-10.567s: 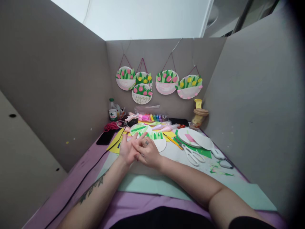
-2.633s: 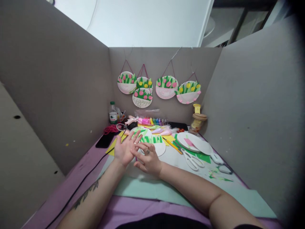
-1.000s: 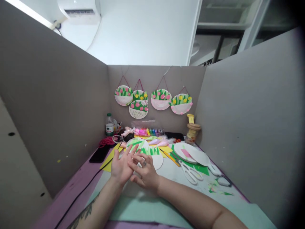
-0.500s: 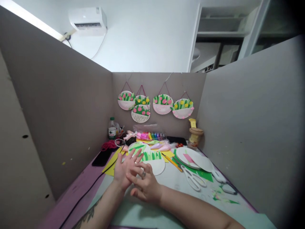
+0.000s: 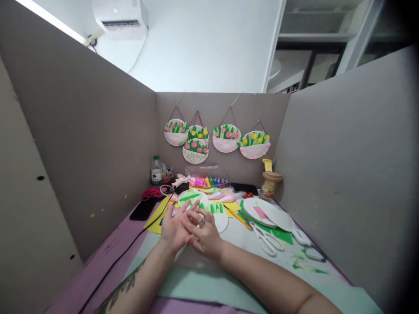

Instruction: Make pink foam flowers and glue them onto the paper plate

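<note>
My left hand (image 5: 174, 229) is turned palm up with its fingers spread, and nothing shows in it. Across its palm lies my right hand (image 5: 206, 237), a ring on one finger. The right fingers are bent but apart, their tips touching the left palm and fingers; nothing can be seen held between them. Just beyond the hands is a white paper plate piece (image 5: 220, 223) with green paper leaves (image 5: 214, 207) along its straight edge, partly hidden by my fingers. Behind it rests a round plate (image 5: 193, 196) with green strips.
White scissors (image 5: 266, 240), a yellow craft knife (image 5: 240, 219) and stacked white plates (image 5: 253, 212) lie to the right, near green scraps (image 5: 306, 264). A black phone (image 5: 143, 210) and a cable (image 5: 127, 249) are left. Decorated plates (image 5: 227, 144) hang on the back panel.
My right hand has shifted further over the left palm, its fingers now bent against the left fingers. The camera view has tilted slightly, and the objects on the table have stayed put.
</note>
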### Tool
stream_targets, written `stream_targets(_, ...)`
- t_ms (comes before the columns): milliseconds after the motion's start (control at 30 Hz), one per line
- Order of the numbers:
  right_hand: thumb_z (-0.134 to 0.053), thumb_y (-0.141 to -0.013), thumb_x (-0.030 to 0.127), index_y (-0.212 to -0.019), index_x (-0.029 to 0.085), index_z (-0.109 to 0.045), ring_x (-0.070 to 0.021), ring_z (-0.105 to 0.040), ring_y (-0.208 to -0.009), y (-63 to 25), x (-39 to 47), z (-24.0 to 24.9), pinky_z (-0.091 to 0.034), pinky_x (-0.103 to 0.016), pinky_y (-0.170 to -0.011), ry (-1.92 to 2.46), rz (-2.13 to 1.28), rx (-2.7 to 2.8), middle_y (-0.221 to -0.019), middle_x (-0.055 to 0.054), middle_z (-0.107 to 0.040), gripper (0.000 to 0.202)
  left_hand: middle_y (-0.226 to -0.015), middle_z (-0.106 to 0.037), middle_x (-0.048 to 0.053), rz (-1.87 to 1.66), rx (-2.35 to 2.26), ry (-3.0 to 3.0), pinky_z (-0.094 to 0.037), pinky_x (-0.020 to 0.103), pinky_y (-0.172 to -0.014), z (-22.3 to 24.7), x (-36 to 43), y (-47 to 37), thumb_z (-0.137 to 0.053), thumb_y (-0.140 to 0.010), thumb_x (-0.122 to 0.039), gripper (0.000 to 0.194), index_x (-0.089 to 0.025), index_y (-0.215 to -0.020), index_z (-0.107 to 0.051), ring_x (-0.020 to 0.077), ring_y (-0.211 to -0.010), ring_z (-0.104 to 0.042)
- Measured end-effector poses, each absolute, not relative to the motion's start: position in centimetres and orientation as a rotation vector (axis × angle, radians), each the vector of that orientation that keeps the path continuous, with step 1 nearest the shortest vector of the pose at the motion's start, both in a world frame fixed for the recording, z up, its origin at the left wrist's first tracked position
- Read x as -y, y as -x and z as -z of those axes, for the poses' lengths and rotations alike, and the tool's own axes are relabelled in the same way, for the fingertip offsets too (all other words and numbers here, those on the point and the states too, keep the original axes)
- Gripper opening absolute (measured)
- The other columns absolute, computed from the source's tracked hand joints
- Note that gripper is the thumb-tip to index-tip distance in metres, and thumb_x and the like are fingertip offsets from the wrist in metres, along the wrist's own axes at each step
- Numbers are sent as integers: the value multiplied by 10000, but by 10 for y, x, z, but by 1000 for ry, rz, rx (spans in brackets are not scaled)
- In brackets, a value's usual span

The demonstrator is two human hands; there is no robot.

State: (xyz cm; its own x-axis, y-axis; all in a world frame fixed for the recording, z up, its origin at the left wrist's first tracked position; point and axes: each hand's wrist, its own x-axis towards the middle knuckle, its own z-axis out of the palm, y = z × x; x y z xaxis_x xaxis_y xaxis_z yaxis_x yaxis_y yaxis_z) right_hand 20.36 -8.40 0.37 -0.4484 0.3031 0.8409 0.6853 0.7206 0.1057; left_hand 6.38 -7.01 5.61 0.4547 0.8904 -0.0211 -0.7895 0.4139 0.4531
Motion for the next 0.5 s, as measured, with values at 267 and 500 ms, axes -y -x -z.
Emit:
stream_targets(267,-486,-896,543,-1290,270,-581,-287,-386,-1175,-197,81,-2,-340,-433,-941,728,515,2079,-1345,-76,-517,488,-1459,-421,196,-1075,-293,-394,-403,557,-1023,-50,66,-64,-327,-904,-620,734,-187,-1491,-240,348,-1255,-506)
stream_targets(500,-438,-913,578,-1279,249,-588,-280,-395,-1156,-199,85,1,-336,-427,-943,710,493,2118,-1295,-88,-541,515,-1456,-433,173,-1162,-254,-433,-464,506,-970,-51,62,-60,-278,-909,-636,722,-186,-1474,-270,323,-1274,-491)
